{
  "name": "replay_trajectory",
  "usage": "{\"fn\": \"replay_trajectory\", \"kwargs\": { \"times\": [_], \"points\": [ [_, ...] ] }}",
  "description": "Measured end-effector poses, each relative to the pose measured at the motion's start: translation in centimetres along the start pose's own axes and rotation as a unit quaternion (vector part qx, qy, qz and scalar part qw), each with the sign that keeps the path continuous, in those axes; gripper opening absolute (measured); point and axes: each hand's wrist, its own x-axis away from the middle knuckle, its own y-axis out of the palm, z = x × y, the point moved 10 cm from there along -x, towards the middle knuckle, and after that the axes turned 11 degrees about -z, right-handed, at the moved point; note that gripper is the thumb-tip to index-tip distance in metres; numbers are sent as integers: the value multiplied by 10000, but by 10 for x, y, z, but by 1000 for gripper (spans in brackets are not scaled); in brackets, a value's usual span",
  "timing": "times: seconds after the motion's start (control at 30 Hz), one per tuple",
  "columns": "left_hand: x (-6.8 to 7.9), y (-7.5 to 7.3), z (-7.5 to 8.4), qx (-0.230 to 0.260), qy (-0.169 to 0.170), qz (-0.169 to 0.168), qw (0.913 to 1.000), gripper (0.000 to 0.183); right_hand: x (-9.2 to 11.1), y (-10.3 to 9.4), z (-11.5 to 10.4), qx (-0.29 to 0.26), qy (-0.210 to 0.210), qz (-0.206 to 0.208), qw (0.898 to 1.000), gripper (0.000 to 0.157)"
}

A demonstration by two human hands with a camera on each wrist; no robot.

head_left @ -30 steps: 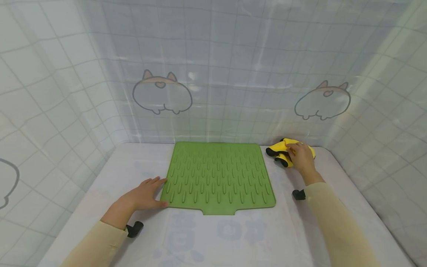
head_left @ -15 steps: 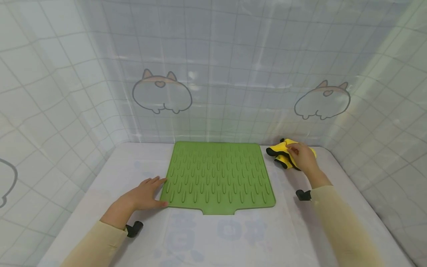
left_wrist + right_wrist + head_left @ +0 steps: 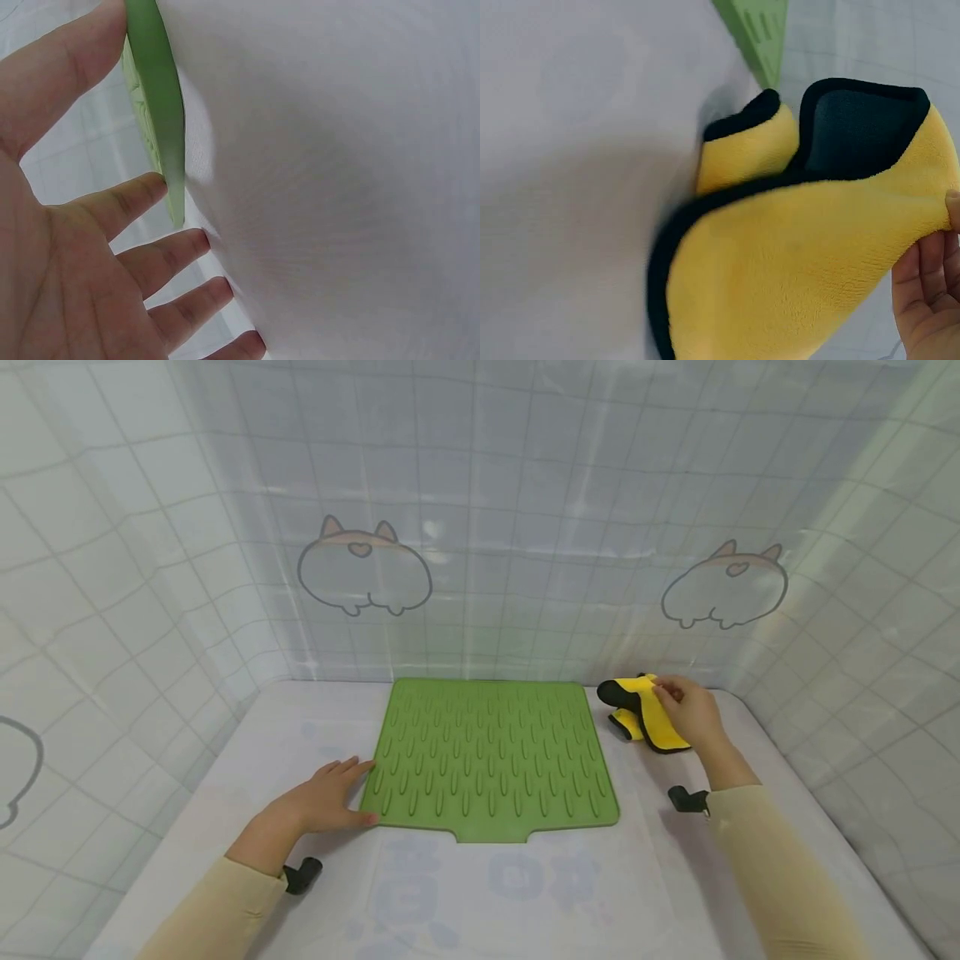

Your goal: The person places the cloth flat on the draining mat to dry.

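Note:
A yellow cloth with black edging and a dark underside is bunched at the table's back right. My right hand pinches its upper part between thumb and fingers. In the right wrist view the cloth hangs in folds from that pinch, its lower part near the tabletop. My left hand lies at the left edge of a green ridged mat. Its fingers are spread and straight, with thumb and index finger touching the mat's edge. The left wrist view shows the other fingertips on the white surface beside the mat.
The white table has faint printed patterns. A grid-patterned sheet with animal drawings rises behind the table and on both sides. Small black wrist devices sit by both sleeves.
My right hand has moved slightly right and lifted the pinched part of the cloth, so more of its yellow face and black edging shows. The left hand and mat stay still.

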Motion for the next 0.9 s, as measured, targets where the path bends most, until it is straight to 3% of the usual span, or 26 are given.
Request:
{"fn": "replay_trajectory", "kwargs": {
  "times": [0.6,0.9],
  "points": [
    [-2,2,1,28,0,-16,10000,97,9,-28,-43,-402,-57,884,9953,37],
    [-2,2,2,18,-55,-15,10000,98,7,-37,-66,-728,-318,1346,9877,34]
  ]
}}
